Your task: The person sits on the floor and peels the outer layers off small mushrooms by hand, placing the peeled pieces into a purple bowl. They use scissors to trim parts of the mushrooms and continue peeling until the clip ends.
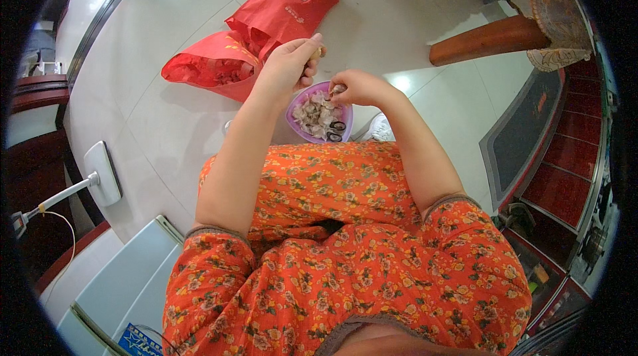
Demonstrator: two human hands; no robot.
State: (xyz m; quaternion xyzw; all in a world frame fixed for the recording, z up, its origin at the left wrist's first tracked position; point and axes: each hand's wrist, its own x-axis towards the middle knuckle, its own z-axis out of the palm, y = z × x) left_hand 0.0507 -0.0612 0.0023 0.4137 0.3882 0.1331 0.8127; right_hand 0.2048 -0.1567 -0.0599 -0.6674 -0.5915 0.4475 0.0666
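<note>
My left hand [291, 64] is raised above the floor, its fingers curled around a small pale yellowish piece [318, 53], mostly hidden by the thumb and fingers. Just over the right rim of a purple plastic basin [293, 121], my right hand [364, 88] pinches a small whitish piece [339, 89] that looks like garlic. Pale papery skins [315, 112] fill much of the basin. A pair of scissors shows its black loop handles [337, 126] among them at the near right side; the blades are hidden.
Two red bags lie beyond my left hand: an upper one [294, 2] and a lower one [219, 67] gaping with red contents. A brown wooden leg [488, 39], a grey mat [523, 131] and a white shoe [380, 129] are rightward. Left stands a white flat-headed tool [103, 174].
</note>
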